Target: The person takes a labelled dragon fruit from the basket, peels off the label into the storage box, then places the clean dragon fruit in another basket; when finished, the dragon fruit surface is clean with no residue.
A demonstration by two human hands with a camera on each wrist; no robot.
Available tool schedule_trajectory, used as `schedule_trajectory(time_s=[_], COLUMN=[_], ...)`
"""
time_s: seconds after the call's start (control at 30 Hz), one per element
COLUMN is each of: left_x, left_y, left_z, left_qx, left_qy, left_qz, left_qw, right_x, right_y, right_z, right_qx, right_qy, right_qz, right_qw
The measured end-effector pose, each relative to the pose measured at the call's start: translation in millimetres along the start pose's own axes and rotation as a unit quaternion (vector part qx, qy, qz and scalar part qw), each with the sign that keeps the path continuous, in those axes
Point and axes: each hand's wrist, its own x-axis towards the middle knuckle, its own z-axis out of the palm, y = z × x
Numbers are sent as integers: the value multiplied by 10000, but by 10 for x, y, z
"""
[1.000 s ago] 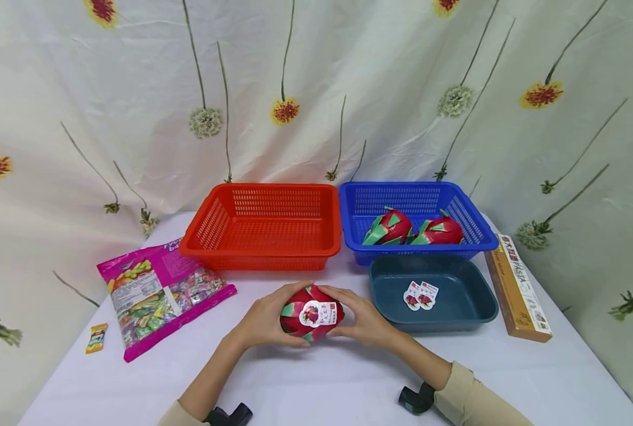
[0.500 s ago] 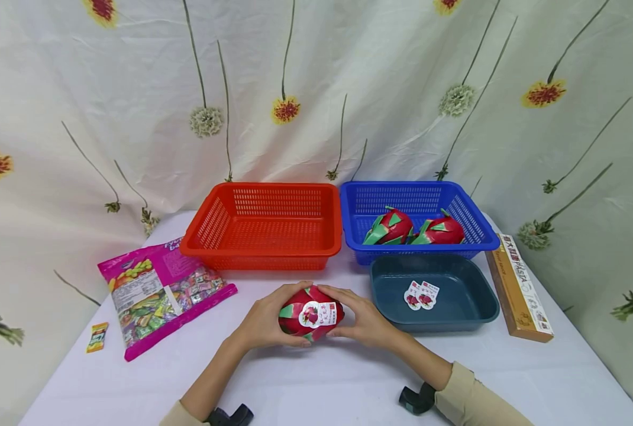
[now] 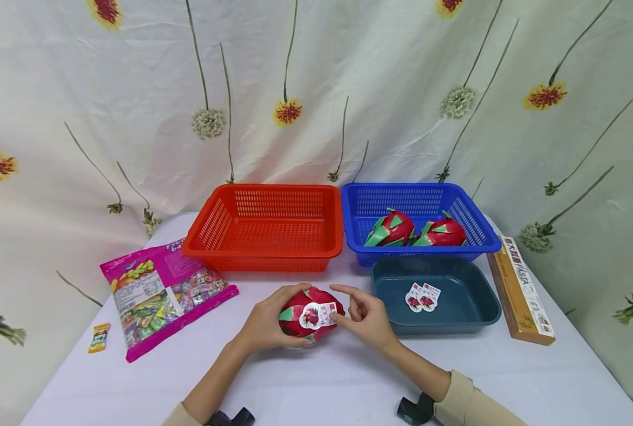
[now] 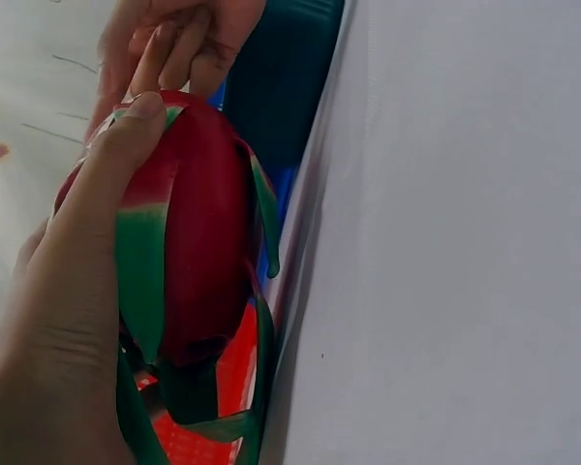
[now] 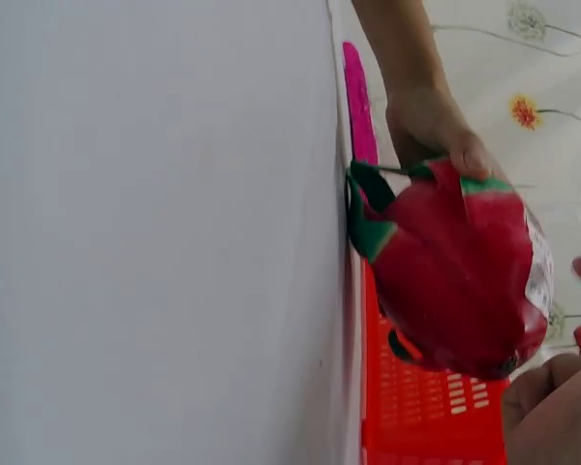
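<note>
A red dragon fruit (image 3: 291, 326) with green-tipped scales is held just over the white table in the head view. My left hand (image 3: 267, 322) grips its left end, thumb in front and fingers behind. A white label sticker (image 3: 316, 316) with a fruit picture lies on the side facing me. At the label's right end is the thumb of my right hand (image 3: 372, 320); its index finger stretches out above the fruit while the other fingers bend inward. Whether that thumb touches the label, I cannot tell. In the right wrist view, the dragon fruit (image 5: 455, 271) shows green leaf tips beside the left hand.
Behind stand a red basket (image 3: 263, 263) and a blue basket (image 3: 367, 255) with two dragon fruits (image 3: 441, 232). A dark teal tray (image 3: 462, 284) holds two label stickers (image 3: 422, 297). At left lie a candy bag (image 3: 162, 296) and one wrapped candy (image 3: 99, 338); at right, a pasta box (image 3: 521, 290).
My right hand has let go of the dragon fruit's right end, its thumb moving up to the label's edge and its other fingers drawing back. The left hand keeps its grip.
</note>
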Motion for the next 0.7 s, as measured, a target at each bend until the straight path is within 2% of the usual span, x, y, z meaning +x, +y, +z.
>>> schedule_trajectory(time_s=[0.13,0.23,0.4,0.53,0.7], left_x=[-16,-24,-34,-46,-37], left_y=[-1,-6,-24,-29,-14], left_z=[15,24,37,42,47], left_qx=[150,330,428,448,486], left_qy=[78,247,531,599,632], left_qz=[52,120,291,394,433], left_qw=[9998,9991,9972,9964,9959], right_x=[-32,-48,-84,-110,-122], right_y=[-29,2,115,197,229], right_z=[59,96,151,187,205], right_qx=[-369,-511,-151,294,453], right_qy=[192,303,524,772,1073], right_qz=[652,882,745,602,547], right_qw=[9970,9943,9957,9948,9917])
